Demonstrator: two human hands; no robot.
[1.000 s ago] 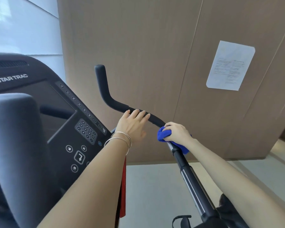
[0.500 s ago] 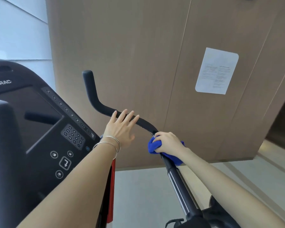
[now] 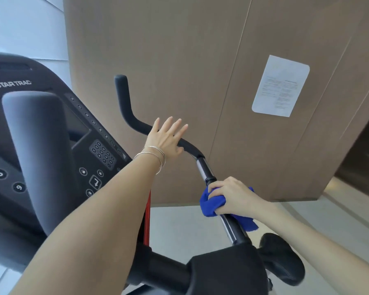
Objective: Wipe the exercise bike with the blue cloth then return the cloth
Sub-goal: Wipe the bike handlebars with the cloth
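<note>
At far left we see a pale glossy wall (image 3: 24, 24), then the dark console (image 3: 98, 150) marked STAR TRAC, its keypad facing us, with a grey pad (image 3: 36, 145) in front. Past it the black handlebar (image 3: 126, 107) bends upward. Our left hand (image 3: 166, 139) lies flat on it, fingers straight and spread, with two thin bangles (image 3: 156, 156) on the wrist. Lower right, our right hand (image 3: 232, 194) curls round the blue cloth (image 3: 211, 203), which wraps the chrome bar (image 3: 202, 167) below the black grip. Behind stands matte wood panelling (image 3: 179, 50) with a printed sheet (image 3: 280, 86) stuck on it. A pale floor (image 3: 179, 226) runs beneath.
</note>
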